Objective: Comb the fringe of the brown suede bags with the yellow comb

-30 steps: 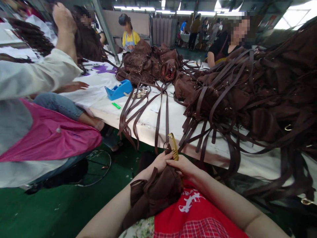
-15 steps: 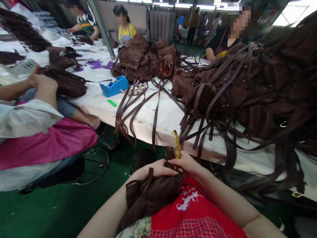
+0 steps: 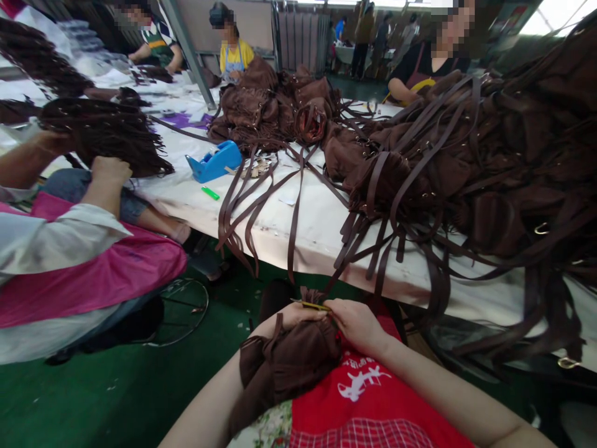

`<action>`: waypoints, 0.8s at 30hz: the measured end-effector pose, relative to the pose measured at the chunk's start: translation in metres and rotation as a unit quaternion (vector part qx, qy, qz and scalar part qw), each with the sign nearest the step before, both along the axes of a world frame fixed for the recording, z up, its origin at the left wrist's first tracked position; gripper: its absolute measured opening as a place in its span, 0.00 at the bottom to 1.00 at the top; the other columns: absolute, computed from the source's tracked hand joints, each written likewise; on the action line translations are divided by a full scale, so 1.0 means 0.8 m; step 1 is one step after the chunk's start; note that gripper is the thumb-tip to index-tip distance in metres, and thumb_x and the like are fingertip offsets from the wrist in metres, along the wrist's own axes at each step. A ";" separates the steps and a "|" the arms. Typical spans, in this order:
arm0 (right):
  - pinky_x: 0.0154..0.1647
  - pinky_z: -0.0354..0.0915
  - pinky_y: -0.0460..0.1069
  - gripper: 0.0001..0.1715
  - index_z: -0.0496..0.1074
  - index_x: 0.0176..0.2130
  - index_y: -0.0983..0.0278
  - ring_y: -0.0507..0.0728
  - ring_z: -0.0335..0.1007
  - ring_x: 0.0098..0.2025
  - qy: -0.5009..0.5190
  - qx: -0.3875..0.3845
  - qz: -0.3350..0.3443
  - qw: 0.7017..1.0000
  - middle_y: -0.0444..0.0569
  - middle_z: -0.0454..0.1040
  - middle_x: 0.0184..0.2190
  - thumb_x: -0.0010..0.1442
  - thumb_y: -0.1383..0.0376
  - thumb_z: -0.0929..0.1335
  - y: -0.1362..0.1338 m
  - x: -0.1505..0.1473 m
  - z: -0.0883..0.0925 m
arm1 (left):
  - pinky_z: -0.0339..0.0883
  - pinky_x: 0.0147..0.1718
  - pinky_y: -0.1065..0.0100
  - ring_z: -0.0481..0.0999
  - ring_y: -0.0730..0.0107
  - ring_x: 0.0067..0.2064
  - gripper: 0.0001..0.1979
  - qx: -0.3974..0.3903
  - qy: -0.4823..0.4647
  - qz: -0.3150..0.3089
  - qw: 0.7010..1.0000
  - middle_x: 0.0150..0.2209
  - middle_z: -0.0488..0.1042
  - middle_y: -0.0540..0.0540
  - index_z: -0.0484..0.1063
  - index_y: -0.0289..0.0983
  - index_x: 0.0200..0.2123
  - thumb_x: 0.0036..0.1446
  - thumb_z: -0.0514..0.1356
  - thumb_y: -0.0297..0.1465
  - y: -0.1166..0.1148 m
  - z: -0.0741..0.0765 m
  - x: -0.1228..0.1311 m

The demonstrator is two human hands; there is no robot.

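Note:
On my lap lies a bunched brown fabric piece (image 3: 284, 364) over a red apron (image 3: 368, 398). My left hand (image 3: 286, 318) is closed on the top of that bundle. My right hand (image 3: 357, 323) pinches a yellow comb (image 3: 311, 305), which lies nearly flat across a small brown tuft (image 3: 310, 294) sticking up from the bundle. Both hands meet at the tuft, just below the edge of the white table (image 3: 321, 239).
A big heap of brown bags and straps (image 3: 466, 174) covers the table's right side, with straps hanging over the edge. A blue tape dispenser (image 3: 215, 160) and green marker (image 3: 210, 193) lie further left. A person in pink (image 3: 88, 274) handles dark fringe on my left; other people work beyond.
The comb has tipped from upright to nearly flat over the tuft. The person on the left lowered their hands and now grips a dark fringed bundle.

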State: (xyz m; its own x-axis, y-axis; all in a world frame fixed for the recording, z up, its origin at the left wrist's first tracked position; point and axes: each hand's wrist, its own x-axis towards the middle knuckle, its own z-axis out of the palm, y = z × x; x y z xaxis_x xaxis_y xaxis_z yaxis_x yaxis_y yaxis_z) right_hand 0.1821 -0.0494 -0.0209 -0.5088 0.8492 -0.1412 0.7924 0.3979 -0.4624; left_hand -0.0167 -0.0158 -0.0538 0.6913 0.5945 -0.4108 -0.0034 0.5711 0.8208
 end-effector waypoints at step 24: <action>0.39 0.61 0.48 0.18 0.67 0.43 0.63 0.57 0.72 0.39 0.028 -0.015 -0.030 0.999 0.52 0.76 0.37 0.68 0.60 0.54 0.003 0.006 0.010 | 0.63 0.40 0.62 0.69 0.65 0.34 0.16 0.001 0.069 0.078 0.995 0.27 0.72 0.48 0.72 0.34 0.26 0.43 0.66 0.41 -0.004 -0.002 0.006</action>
State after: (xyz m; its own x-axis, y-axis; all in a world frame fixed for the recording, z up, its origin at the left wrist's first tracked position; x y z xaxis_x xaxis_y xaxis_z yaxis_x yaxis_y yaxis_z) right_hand 0.1870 -0.0471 -0.0133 -0.4656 0.8740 -0.1391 0.7865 0.3366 -0.5177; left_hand -0.0120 -0.0193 -0.0550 0.5274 0.6915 -0.4936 0.0211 0.5702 0.8213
